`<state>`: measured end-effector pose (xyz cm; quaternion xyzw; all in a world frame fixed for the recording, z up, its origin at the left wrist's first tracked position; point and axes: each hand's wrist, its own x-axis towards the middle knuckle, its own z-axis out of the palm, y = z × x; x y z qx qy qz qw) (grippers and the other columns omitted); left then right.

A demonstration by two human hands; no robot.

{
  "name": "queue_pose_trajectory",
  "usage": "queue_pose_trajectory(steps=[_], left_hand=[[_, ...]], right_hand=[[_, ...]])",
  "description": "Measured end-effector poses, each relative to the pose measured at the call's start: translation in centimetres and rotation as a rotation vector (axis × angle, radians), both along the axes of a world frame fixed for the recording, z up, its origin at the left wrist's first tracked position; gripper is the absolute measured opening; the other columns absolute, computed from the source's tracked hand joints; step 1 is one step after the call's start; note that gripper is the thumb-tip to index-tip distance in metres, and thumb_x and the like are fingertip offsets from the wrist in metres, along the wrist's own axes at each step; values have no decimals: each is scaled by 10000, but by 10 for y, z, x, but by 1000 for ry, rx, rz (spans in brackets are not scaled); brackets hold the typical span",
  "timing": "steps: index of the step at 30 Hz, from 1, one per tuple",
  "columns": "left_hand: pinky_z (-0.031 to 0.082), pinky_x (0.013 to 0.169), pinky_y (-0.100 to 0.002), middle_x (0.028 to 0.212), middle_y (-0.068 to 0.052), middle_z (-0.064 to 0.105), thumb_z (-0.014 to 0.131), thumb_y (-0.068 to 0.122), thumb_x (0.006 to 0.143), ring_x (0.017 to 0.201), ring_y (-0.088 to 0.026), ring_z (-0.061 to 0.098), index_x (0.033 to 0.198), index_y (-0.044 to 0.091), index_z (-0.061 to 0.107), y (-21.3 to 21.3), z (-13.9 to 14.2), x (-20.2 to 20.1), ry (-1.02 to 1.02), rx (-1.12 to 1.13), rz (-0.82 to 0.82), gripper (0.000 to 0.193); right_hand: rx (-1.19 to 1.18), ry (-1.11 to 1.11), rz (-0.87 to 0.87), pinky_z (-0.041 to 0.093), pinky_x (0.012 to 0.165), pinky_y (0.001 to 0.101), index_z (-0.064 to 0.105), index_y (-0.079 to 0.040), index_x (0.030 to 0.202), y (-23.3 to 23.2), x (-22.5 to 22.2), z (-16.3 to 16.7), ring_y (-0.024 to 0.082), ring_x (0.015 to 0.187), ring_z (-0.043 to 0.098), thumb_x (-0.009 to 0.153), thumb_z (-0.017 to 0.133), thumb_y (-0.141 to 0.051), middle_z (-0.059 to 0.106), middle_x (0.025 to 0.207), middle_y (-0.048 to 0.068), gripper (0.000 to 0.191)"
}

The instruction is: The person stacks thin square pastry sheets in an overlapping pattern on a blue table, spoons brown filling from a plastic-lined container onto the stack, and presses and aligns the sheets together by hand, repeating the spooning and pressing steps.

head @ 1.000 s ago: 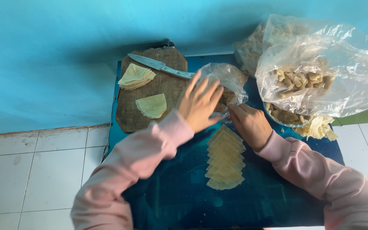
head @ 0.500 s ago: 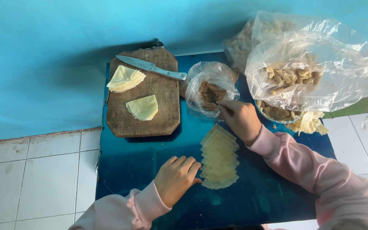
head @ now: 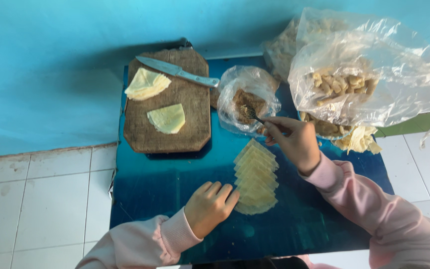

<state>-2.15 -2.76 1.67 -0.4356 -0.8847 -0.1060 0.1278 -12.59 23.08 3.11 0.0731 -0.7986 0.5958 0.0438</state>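
- We work over a dark blue table (head: 175, 184) set against a turquoise wall (head: 51, 65), well beyond our fingertips.
- Big clear plastic bags (head: 374, 74) of pale pastry pieces bulge just past our right knuckles.
- A wooden cutting board (head: 167, 107) lies well ahead of our left fingers, bearing two folded pale wrappers (head: 148, 84) and a knife (head: 177, 71).
- A row of overlapping pale wrappers (head: 256, 179) runs between our hands; its near end touches our left fingertips.
- A small plastic bag of brown filling (head: 247, 102) sits open just ahead of our right fingers.
- Our right hand (head: 292, 142) pinches a spoon (head: 253, 115), fingers closed narrow on its handle, its tip in the filling.
- Our left hand (head: 210, 206) rests on the table, fingers loosely curled together and holding nothing.
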Motion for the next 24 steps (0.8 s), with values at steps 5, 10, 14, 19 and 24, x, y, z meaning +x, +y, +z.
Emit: queue_pose_trajectory(steps=[5,10,14,19,24], left_hand=[[493,652,-340,877,-79,622,661,107,812,763,-224,625,991,51,708,1,5,4,102,50,-7,194],[516,686,-329,957,-85,652,693,101,866,807,-228,649,1024,31,703,3,0,5,170,18,-35,173],[531,690,-324,987,-75,684,723,96,829,806,-221,667,1067,55,735,4,1,6,136,27,-29,242],[540,689,-349,975,-69,703,762,184,874,804,-219,677,984,47,720,8,2,12,19,82,-80,181],[564,770,-337,975,-73,722,752,146,908,862,-209,695,947,55,737,8,-8,16,232,23,-144,100]], right_hand=[[-113,-208,29,635,663,273,730,53,1182,20,33,10,112,741,715,994,641,-86,739,843,85,250],[-145,-352,118,640,678,281,733,67,1171,51,79,6,124,749,726,974,645,-76,741,861,84,258],[-107,-421,174,614,690,262,747,61,1172,67,111,-8,115,757,710,972,641,-61,746,858,78,258],[17,-408,221,591,689,237,761,3,1171,71,135,-26,96,743,698,932,664,-30,754,849,59,259],[185,-124,293,607,680,216,763,-51,1147,66,144,-29,78,736,735,916,675,-10,754,871,36,251]])
